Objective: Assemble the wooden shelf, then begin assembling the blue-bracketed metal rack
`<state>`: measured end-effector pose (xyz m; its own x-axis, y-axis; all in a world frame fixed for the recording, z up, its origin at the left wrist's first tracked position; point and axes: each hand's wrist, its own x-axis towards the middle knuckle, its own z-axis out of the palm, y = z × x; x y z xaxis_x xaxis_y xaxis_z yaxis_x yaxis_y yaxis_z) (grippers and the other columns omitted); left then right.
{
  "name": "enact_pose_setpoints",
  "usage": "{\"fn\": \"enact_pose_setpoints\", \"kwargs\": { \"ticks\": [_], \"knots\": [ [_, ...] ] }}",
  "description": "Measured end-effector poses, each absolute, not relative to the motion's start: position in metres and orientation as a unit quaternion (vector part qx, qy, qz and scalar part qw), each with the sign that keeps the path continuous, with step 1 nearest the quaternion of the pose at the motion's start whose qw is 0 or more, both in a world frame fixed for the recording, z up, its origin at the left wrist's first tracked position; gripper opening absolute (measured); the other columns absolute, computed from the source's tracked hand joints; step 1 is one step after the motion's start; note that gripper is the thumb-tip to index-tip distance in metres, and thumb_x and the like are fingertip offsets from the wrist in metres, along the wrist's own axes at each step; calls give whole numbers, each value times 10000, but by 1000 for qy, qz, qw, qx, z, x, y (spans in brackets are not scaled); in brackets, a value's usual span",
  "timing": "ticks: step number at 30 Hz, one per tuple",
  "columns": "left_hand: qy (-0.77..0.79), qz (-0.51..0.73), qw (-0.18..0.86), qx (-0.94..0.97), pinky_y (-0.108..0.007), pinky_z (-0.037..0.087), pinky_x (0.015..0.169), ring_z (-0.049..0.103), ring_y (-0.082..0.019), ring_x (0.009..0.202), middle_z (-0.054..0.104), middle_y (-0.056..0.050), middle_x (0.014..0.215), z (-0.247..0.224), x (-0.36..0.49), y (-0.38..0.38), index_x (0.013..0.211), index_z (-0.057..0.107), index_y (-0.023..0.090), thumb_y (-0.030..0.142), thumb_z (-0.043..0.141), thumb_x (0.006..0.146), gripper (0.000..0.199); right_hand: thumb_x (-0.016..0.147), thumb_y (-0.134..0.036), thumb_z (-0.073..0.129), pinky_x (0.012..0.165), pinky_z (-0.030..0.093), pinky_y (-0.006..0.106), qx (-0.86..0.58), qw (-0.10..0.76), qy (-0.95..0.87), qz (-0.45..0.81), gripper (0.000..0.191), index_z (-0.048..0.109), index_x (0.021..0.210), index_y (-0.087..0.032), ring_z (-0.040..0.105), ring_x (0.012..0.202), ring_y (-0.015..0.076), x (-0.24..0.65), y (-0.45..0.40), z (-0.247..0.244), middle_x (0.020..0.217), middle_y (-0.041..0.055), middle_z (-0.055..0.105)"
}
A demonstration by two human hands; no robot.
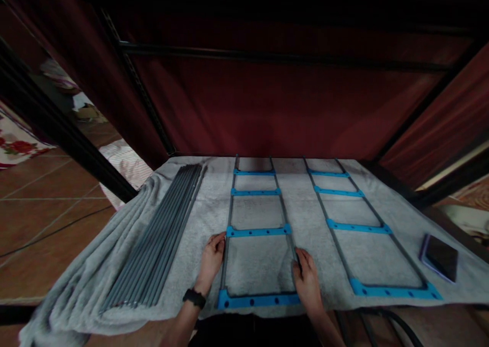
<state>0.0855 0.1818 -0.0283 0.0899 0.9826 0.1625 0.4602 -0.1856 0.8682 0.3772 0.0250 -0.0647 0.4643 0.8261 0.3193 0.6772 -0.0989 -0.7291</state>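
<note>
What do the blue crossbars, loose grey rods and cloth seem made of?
Blue crossbars: probably moulded plastic, matte, judging by even colour and neat holes.
Loose rods: painted metal or plastic, unclear; smooth, faint highlights.
Cloth: soft fleecy textile, from fuzzy surface and folds.

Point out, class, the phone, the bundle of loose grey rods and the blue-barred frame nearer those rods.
Phone (pixel 440 258): head view, middle of its dark face.
Bundle of loose grey rods (pixel 158 240): head view, midway along.
Blue-barred frame (pixel 259 232): head view, second-nearest crossbar.
</note>
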Motion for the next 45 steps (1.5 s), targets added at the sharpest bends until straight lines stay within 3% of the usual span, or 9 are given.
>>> {"fn": "enact_pose_setpoints", "kwargs": {
  "ticks": [5,9,14,19,25,35,45],
  "knots": [
    [571,394,416,588,-317,534,621,628,-177,693,691,-99,943,-28,84,180,1164,673,108,355,500,846,439,942,-359,382,1093,392,497,-736,442,-502,104,472,577,1311,-137,511,1246,285,378,24,-63,1299,169,568],
    [577,396,427,573,-277,496,553,586,-145,611,675,-73,866,-23,86,177,1155,670,97,369,508,829,455,935,-365,391,1086,397,498,-734,444,-504,97,472,591,1294,-132,521,1232,288,380,25,-64,1288,174,575],
    [563,394,415,596,-295,511,592,610,-170,685,676,-89,896,-21,86,179,1125,684,110,462,550,827,480,932,-344,394,1066,417,488,-735,436,-513,81,455,605,1275,-131,534,1217,284,380,27,-66,1267,172,591],
    [559,389,366,634,-337,527,721,620,-191,759,638,-60,846,-23,85,184,1042,717,127,435,646,742,436,928,-355,395,1045,436,490,-735,438,-514,62,446,622,1252,-150,551,1195,283,381,28,-71,1246,158,605],
    [557,371,356,652,-357,527,735,615,-195,737,611,-45,823,-18,86,184,1053,709,135,417,617,744,428,931,-346,392,1041,438,497,-740,430,-515,53,448,621,1257,-140,549,1206,288,379,29,-74,1259,165,601],
    [557,362,349,661,-392,532,721,621,-238,739,638,-57,808,-15,85,188,1024,708,136,543,654,674,539,912,-244,423,1004,490,469,-744,430,-511,18,407,632,1253,-170,580,1177,270,373,33,-66,1242,143,628],
    [586,336,314,667,-413,545,791,644,-256,773,656,-84,862,-12,91,189,1009,678,143,429,588,686,441,857,-167,432,1008,496,458,-736,440,-514,20,447,635,1255,-180,588,1163,271,369,34,-56,1232,138,632]
  ]
}}
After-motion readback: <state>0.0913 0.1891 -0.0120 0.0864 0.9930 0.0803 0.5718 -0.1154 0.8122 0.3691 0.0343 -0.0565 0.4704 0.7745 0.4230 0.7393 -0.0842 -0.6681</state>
